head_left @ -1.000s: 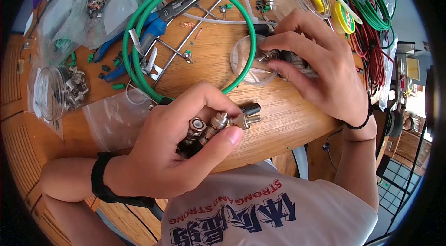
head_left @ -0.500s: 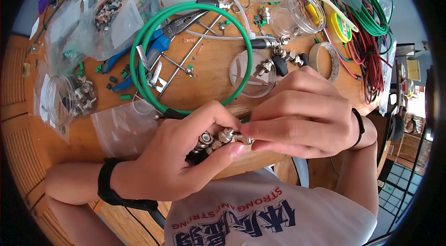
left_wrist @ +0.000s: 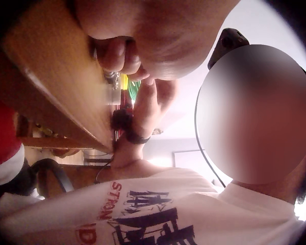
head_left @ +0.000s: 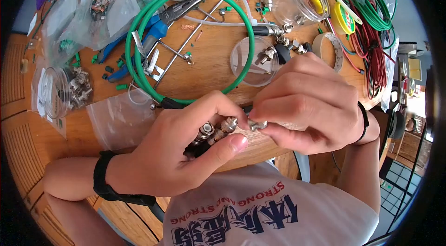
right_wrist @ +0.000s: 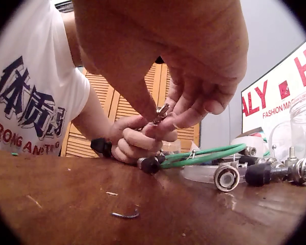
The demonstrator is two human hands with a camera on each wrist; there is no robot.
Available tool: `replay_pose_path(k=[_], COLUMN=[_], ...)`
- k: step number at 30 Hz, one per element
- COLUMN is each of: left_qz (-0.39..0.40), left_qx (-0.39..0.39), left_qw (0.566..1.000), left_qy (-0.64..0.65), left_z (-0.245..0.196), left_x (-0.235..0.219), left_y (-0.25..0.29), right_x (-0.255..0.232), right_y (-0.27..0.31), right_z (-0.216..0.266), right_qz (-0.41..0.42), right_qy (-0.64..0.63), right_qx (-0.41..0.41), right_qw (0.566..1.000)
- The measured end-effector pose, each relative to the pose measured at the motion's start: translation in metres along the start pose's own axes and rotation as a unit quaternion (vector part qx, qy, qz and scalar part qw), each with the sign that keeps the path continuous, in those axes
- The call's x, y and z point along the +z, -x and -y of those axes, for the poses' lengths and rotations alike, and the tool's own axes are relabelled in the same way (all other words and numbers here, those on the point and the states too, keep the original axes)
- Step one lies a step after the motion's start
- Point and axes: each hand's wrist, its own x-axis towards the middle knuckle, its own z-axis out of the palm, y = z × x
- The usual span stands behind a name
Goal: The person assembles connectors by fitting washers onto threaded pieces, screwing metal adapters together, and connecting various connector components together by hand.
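Note:
In the head view my left hand (head_left: 172,153) is curled round several metal coaxial connectors; a BNC connector (head_left: 204,132) and a slimmer silver one (head_left: 226,127) stick out between thumb and forefinger. Just right of that thumb, my right hand (head_left: 306,104) pinches a small metal connector (head_left: 257,126) between thumb and forefinger. The same connector (right_wrist: 162,112) shows in the right wrist view, close above the left fingers. Behind my left hand lies a coiled green cable (head_left: 131,67) with a black sleeve (head_left: 172,103). The left wrist view hides what the left hand grips.
A clear round lid (head_left: 240,72) carries a loose connector (head_left: 266,55); more connectors (head_left: 283,41) lie beside it. Blue-handled pliers (head_left: 155,32), a tape roll (head_left: 327,51), a jar of fittings (head_left: 58,92), a plastic bag (head_left: 118,120) and red wires (head_left: 373,65) surround the work.
My right hand has come from the lid down to my left hand and now pinches the connector that the left thumb and forefinger held. It has drawn slightly away to the right.

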Motion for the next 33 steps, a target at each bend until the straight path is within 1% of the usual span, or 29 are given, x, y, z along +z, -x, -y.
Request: replay_pose_path(k=[2, 4, 5, 7, 8, 10, 14, 16, 17, 19, 20, 21, 22, 23, 25, 26, 28, 29, 31, 32, 33], left_qz=[0.003, 0.033, 0.034, 0.078, 0.078, 0.071, 0.08, 0.043, 0.044, 0.059, 0.06, 0.061, 0.062, 0.063, 0.063, 0.063, 0.068, 0.069, 0.062, 0.062, 0.054], left_qx=[0.001, -0.023, -0.023, -0.068, -0.068, -0.059, -0.067, -0.042, -0.042, -0.004, -0.004, 0.005, 0.014, 0.014, 0.044, 0.044, 0.069, 0.069, 0.074, 0.074, 0.082], left_qw=[1.0, 0.999, 0.999, 0.994, 0.994, 0.992, 0.991, 0.993, 0.992, 0.993, 0.993, 0.993, 0.994, 0.994, 0.992, 0.992, 0.994, 0.994, 0.995, 0.995, 0.995], left_qy=[-0.002, 0.018, 0.018, 0.044, 0.044, 0.09, 0.082, 0.106, 0.106, 0.103, 0.103, 0.096, 0.091, 0.091, 0.097, 0.097, 0.055, 0.055, -0.023, -0.024, -0.004], left_z=[-0.001, -0.005, -0.007, -0.009, -0.007, -0.002, -0.004, 0.002, 0.003, 0.004, 0.004, 0.006, 0.007, 0.009, 0.012, 0.012, 0.009, 0.006, -0.001, 0.001, 0.003], left_x=[-0.001, -0.003, -0.005, -0.01, -0.009, -0.005, -0.004, 0.002, 0.002, 0.002, 0.003, 0.003, 0.004, 0.004, 0.005, 0.004, 0.001, -0.001, -0.004, -0.003, 0.0], left_y=[0.001, 0.001, 0.001, 0.001, 0.001, 0.003, 0.002, 0.005, 0.004, 0.003, 0.004, 0.004, 0.004, 0.003, 0.003, 0.003, 0.002, 0.001, 0.0, 0.001, 0.001], right_x=[-0.001, -0.001, -0.002, -0.005, -0.005, -0.004, -0.009, -0.009, -0.011, -0.014, -0.011, -0.006, -0.003, -0.003, -0.004, -0.005, -0.012, -0.016, -0.022, -0.019, -0.013], right_y=[-0.001, -0.001, -0.001, 0.0, 0.0, 0.002, -0.002, -0.004, -0.004, -0.004, -0.002, 0.001, 0.003, 0.004, 0.005, 0.004, -0.001, -0.004, -0.011, -0.009, -0.005], right_z=[-0.002, -0.003, -0.003, -0.002, -0.004, -0.006, -0.002, -0.002, -0.002, -0.004, -0.003, -0.002, -0.002, -0.003, -0.005, -0.007, -0.011, -0.011, -0.008, -0.007, -0.004], right_qz=[-0.01, -0.015, -0.015, 0.009, 0.009, -0.004, -0.008, -0.022, -0.022, -0.007, -0.008, -0.049, -0.09, -0.09, -0.08, -0.08, -0.036, -0.036, -0.01, -0.01, -0.046], right_qy=[0.001, 0.005, 0.004, 0.015, 0.015, 0.002, 0.002, -0.033, -0.033, -0.06, -0.06, -0.137, -0.213, -0.212, -0.244, -0.244, -0.187, -0.187, -0.144, -0.144, -0.177], right_qx=[-0.004, 0.003, 0.004, 0.023, 0.023, 0.008, 0.027, 0.032, 0.033, 0.044, 0.044, 0.079, 0.114, 0.114, 0.11, 0.11, 0.021, 0.022, -0.003, -0.004, 0.018], right_qw=[1.0, 1.0, 1.0, 1.0, 1.0, 1.0, 1.0, 0.999, 0.999, 0.997, 0.997, 0.986, 0.966, 0.966, 0.96, 0.96, 0.981, 0.981, 0.989, 0.989, 0.983])
